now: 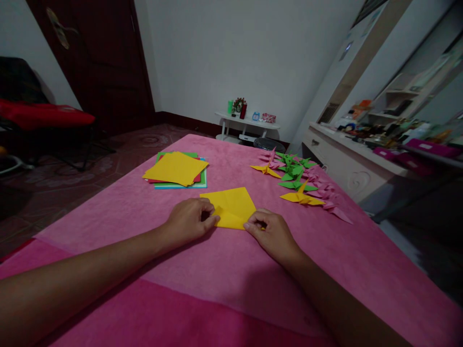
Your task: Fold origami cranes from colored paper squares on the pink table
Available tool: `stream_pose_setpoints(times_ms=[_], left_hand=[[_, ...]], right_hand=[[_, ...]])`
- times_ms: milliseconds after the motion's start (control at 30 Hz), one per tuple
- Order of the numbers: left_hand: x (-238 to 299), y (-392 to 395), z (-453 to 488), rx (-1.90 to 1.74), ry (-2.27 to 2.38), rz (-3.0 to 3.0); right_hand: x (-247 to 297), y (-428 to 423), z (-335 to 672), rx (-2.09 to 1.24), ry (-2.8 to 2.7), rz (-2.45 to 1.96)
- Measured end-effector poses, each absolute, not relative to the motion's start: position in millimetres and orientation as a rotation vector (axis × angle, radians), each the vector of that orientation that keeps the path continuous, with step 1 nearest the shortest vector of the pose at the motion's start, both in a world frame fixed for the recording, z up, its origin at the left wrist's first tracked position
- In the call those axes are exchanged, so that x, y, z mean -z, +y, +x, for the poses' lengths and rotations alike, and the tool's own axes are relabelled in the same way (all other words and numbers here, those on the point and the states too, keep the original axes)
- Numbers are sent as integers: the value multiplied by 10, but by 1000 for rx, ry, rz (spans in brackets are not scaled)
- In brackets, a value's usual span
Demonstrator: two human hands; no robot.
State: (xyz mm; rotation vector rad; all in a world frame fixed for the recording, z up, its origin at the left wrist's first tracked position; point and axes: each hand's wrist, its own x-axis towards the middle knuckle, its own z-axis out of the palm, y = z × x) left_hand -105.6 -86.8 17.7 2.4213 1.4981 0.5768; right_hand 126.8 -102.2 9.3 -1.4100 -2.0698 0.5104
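Observation:
A sheet of yellow origami paper (pixel 234 202) lies on the pink cloth in front of me, its near edge turned up in a fold. My left hand (pixel 191 218) pinches the paper's left corner between thumb and fingers. On the opposite side, my right hand (pixel 271 232) is closed on the lower right corner, thumb pressed near the edge. Beyond my left hand sits a stack of coloured paper (pixel 177 168), yellow on top with red, green and blue edges showing. Folded paper cranes (pixel 294 168) in green, pink and yellow are gathered to the right.
Pink cloth (pixel 162 270) covers the table. At the right stands a cream dresser (pixel 361 159) crowded with bottles and boxes. A small white shelf (pixel 249 119) is against the far wall. To the left are a red-seated chair (pixel 47 114) and a dark door (pixel 97 58).

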Motion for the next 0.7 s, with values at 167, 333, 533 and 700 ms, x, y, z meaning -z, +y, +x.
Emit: stream_pose_setpoints(times_ms=[167,333,533,700], left_hand=[[-102,-805,-1082,-608,1436,2330],[-3,-732,-1139,-687,1346,2200],[21,-723,-1202,-776,1159,1963],[30,-748,-1240,-817,1035,1937]], right_hand=[[-103,-1026,1260,-514,-2075,-1420],[-89,-1029,1286,-556,-2075,-1387],[-46,-1019,1321,-646,-2074,-1283],[-61,-1028,1342,-565,-2111,-1094]])
